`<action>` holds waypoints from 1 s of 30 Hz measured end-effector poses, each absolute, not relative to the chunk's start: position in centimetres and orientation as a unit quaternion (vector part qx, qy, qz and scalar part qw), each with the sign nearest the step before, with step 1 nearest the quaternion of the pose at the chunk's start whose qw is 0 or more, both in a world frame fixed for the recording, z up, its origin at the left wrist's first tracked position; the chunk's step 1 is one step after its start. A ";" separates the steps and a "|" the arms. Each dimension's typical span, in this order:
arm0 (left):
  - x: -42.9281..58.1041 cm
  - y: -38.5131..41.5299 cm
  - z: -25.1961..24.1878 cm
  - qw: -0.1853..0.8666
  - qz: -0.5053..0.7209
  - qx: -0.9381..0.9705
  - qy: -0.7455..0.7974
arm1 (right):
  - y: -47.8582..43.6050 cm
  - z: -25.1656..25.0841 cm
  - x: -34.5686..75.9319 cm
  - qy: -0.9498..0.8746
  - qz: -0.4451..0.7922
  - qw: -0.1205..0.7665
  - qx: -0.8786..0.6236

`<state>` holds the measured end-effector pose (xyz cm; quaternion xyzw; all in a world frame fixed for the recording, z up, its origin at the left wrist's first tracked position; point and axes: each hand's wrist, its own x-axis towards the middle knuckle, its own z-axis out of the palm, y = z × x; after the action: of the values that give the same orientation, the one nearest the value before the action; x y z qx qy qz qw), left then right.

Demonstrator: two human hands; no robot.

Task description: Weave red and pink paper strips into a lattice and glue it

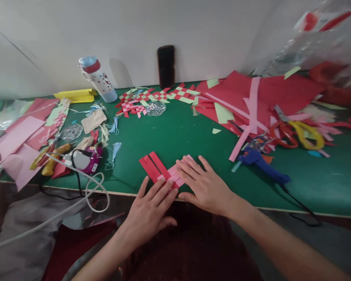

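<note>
Red paper strips (154, 164) and pink paper strips (175, 170) cross each other near the table's front edge, partly woven together. My left hand (154, 203) lies with its fingers stretched out over the lower end of the red strips. Flat on the pink strips rests my right hand (203, 181), its fingers extended and its thumb close to the table edge. Both hands press on the paper from above without gripping it. My fingers hide part of the place where the strips overlap.
On the right are a blue glue gun (261, 166), scissors (304, 132) and a pile of red paper (276, 93). A bottle (98, 80) and a phone (166, 66) stand at the wall. Cables, tassels and a purple power strip (93, 160) lie left.
</note>
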<state>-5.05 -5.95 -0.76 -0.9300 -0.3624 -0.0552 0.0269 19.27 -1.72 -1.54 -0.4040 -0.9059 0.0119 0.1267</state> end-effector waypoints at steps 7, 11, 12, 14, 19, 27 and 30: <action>-5.4 -5.4 -0.5 0.010 -0.053 -0.939 -0.340 | -3.0 0.1 21.4 -0.865 0.039 0.239 -0.439; -5.9 -4.6 -0.3 -0.012 -0.054 -0.943 -0.328 | -4.5 0.9 25.1 -0.817 -0.013 0.312 -0.485; -6.1 -4.3 -0.2 -0.015 -0.054 -0.945 -0.321 | -4.7 0.9 26.4 -0.797 -0.038 0.317 -0.512; -6.3 -3.8 -0.1 -0.015 -0.058 -0.952 -0.301 | -5.1 0.4 29.1 -0.746 -0.086 0.302 -0.587; -6.4 -3.2 0.0 0.000 -0.087 -0.956 -0.280 | -5.1 -1.2 33.8 -0.601 0.029 0.295 -0.742; -7.1 -3.1 -0.7 0.026 -0.145 -0.938 -0.313 | -6.5 1.7 35.6 -0.428 0.211 0.516 -0.711; -7.4 -2.6 -1.7 0.029 -0.182 -0.933 -0.311 | -7.5 2.8 36.0 -0.355 0.317 0.609 -0.634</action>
<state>-7.44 -2.58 -1.70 -0.9326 -0.3106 -0.1817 0.0292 35.97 -7.48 2.80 -0.6340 -0.3553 0.3172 0.6092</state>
